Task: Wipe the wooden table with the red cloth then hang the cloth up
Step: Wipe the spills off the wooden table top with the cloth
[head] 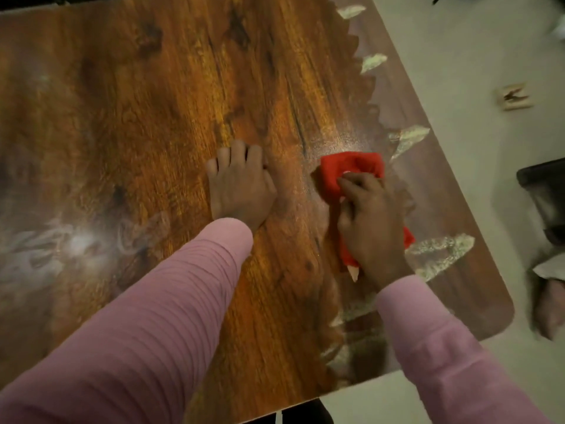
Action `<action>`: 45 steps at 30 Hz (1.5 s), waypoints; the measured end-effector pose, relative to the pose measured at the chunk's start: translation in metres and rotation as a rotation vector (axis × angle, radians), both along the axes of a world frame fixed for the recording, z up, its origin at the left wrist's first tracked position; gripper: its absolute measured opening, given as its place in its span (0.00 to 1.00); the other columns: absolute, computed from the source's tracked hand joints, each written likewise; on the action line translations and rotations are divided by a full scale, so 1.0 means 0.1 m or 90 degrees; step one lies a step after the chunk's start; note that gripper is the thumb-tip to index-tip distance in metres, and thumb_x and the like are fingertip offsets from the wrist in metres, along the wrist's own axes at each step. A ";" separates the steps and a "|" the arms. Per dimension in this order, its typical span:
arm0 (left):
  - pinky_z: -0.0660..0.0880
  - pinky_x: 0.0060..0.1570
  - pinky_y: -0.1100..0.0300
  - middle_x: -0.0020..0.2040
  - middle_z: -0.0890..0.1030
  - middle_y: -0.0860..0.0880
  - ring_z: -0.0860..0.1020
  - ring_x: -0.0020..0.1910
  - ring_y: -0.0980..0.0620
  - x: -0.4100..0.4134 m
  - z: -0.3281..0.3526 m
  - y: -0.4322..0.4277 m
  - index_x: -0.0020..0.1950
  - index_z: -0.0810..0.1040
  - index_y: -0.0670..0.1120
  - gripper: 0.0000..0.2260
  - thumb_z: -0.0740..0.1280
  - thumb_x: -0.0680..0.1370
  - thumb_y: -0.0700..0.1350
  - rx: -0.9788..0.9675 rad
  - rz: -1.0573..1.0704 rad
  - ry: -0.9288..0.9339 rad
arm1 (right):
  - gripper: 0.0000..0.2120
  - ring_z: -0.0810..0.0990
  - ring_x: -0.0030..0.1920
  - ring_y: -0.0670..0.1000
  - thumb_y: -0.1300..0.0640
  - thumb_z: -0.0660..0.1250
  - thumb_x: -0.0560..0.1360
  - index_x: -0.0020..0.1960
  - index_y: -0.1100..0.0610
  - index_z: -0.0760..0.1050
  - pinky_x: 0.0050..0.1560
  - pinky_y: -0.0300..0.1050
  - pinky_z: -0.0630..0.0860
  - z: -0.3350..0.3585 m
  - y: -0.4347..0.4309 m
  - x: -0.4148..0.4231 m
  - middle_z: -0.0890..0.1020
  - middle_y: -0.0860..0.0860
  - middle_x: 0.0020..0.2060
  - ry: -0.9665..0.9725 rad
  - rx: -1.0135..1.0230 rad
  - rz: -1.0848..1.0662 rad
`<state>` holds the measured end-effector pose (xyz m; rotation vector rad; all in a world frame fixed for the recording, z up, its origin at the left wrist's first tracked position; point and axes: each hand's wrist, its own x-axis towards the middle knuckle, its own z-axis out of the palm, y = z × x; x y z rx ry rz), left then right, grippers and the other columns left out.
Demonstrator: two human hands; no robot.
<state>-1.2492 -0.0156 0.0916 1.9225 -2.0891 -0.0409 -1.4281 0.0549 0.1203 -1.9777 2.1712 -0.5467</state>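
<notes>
Here, the right hand (371, 215) grips the bunched red cloth (351, 171) against the brown wooden worktop (153, 102). The left hand (241, 182) rests on it, fingers curled, holding nothing. Wiping appears underway; hanging remains.

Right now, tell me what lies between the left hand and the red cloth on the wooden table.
Nothing but bare brown wooden table, seen in the head view, separates the left hand from the crumpled red cloth.
</notes>
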 end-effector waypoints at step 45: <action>0.64 0.51 0.49 0.51 0.76 0.45 0.71 0.52 0.43 -0.21 0.05 0.91 0.49 0.76 0.46 0.19 0.48 0.71 0.49 0.026 -0.053 0.067 | 0.20 0.76 0.54 0.58 0.68 0.67 0.67 0.57 0.59 0.80 0.56 0.49 0.71 0.05 1.50 0.22 0.81 0.52 0.57 -0.048 0.046 0.111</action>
